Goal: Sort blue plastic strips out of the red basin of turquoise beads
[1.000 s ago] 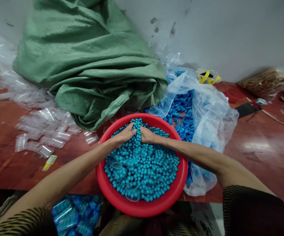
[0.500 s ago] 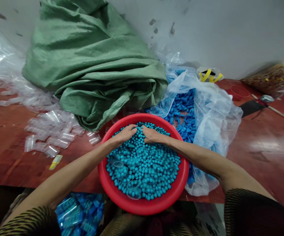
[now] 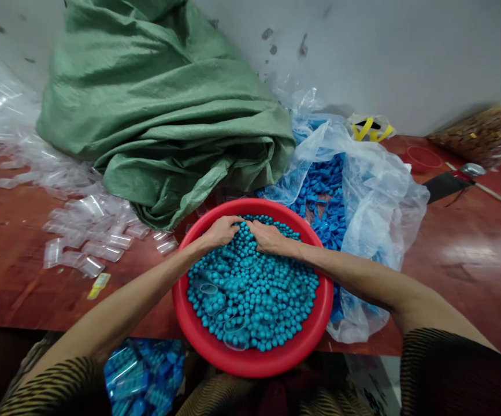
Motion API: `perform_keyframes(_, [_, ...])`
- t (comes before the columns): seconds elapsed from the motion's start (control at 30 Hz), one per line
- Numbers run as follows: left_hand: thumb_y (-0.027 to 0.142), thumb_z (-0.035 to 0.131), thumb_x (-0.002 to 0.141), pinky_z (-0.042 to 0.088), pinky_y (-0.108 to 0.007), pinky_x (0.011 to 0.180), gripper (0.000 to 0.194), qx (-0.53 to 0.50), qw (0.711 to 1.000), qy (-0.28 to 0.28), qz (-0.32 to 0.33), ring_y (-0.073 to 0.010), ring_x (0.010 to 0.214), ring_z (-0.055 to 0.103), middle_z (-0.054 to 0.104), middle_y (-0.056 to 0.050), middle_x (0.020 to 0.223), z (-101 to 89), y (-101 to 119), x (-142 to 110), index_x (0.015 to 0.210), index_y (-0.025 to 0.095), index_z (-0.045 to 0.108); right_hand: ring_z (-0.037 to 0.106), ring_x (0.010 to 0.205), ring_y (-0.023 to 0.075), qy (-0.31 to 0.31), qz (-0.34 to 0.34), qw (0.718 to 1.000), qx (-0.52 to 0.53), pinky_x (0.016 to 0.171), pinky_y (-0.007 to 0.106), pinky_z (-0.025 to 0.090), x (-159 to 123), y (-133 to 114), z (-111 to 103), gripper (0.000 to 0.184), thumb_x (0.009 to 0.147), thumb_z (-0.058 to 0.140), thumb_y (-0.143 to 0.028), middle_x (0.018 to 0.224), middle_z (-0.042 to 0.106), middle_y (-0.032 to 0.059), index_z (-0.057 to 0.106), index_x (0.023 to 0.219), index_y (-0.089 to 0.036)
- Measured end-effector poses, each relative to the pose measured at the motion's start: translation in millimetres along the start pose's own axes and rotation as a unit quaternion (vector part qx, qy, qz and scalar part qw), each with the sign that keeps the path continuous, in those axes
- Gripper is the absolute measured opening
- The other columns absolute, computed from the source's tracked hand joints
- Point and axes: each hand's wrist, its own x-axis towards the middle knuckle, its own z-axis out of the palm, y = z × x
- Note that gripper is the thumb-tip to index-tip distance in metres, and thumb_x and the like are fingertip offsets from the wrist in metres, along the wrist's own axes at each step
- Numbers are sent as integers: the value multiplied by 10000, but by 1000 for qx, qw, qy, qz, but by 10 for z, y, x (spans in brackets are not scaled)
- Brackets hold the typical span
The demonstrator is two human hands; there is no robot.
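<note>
A red basin [image 3: 180, 315] full of small round turquoise beads [image 3: 271, 300] is in front of me, partly past the table's near edge. Clear plastic containers [image 3: 209, 289] lie half buried among the beads. At the far side of the basin, my left hand [image 3: 223, 231] has its fingers curled at the bead surface. My right hand [image 3: 268, 238] faces it a short gap away, its fingers also bent together. Whatever is between the fingers of either hand is too small or hidden to make out.
Loose clear plastic containers [image 3: 103, 248] cover the table's left. A large green woven sack [image 3: 167, 115] lies behind the basin. To the right, a clear plastic bag [image 3: 375, 196] surrounds blue parts [image 3: 326, 196]. Below the table edge are filled clear containers and blue pieces [image 3: 146, 375].
Both hands have shifted slightly among the beads, with the right fingertips now a little higher and nearer the left hand. The basin stays in place.
</note>
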Motion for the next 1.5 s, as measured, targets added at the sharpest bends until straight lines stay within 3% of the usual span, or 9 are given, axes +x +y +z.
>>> perform_keyframes(0.23, [221,406,833,412,-311,1017,423,26,1000,-4,2,-201,1136,577,628,-96,1237,17,67,-39,1191,98,594,595,813,173,-43,-35,993,107,704,266,490,125,115,14,510,717,557,-124,981,643,33,415,1202,-192])
perform_keyframes(0.47, [344,461,840,402,-381,1008,460,177,984,-4,1,-260,1145,550,597,-130,1229,60,222,-137,1230,122,560,607,852,237,-83,-16,996,18,694,312,492,82,17,18,665,732,491,-100,1034,630,161,276,1356,-22])
perform_keyframes(0.57, [327,437,849,415,-371,987,438,233,972,-17,-14,-253,1134,555,591,-120,1215,81,287,-132,1232,150,553,603,907,232,-117,4,991,59,720,299,498,85,6,-94,697,734,532,-118,1142,600,173,274,1376,-34])
perform_keyframes(0.73, [294,445,835,413,-368,979,443,269,963,-35,7,-251,1129,551,583,-107,1222,98,340,-144,1249,163,531,628,747,131,-209,0,966,150,608,221,508,36,41,-400,606,770,544,-148,1199,591,89,364,1349,-132])
perform_keyframes(0.9, [286,397,860,409,-421,961,371,276,959,-41,50,-264,1059,561,595,-109,1128,132,309,-251,1162,166,576,615,794,163,-91,-56,994,1,708,258,482,-140,-4,-253,252,858,456,-134,967,664,104,570,1078,-87])
perform_keyframes(1.0, [290,375,872,413,-412,960,358,256,961,-61,83,-253,1046,554,584,-111,1105,138,251,-284,1139,167,579,593,822,167,-32,-106,993,-34,749,277,470,-197,3,-89,205,850,442,-87,919,659,89,574,1006,-99])
perform_keyframes(1.13, [303,391,865,409,-378,981,371,208,971,-82,86,-231,1081,542,577,-111,1126,132,205,-275,1161,157,561,574,852,169,-22,-116,992,-46,764,275,458,-229,4,-85,233,792,455,-29,977,636,103,578,977,-98])
perform_keyframes(1.33, [406,307,908,399,-393,989,449,225,969,-88,56,-239,1092,535,553,-107,1140,147,281,-282,1213,192,557,609,847,198,-28,-3,999,-35,742,286,457,-591,-253,-196,255,813,429,-66,955,662,130,579,1018,-78])
perform_keyframes(1.5, [422,355,892,419,-375,960,453,234,966,-89,71,-231,1062,541,520,-96,1145,169,221,-266,1245,212,547,617,966,258,-57,91,994,-29,738,324,463,-776,-344,-239,270,886,433,-259,1035,669,119,579,1085,-150])
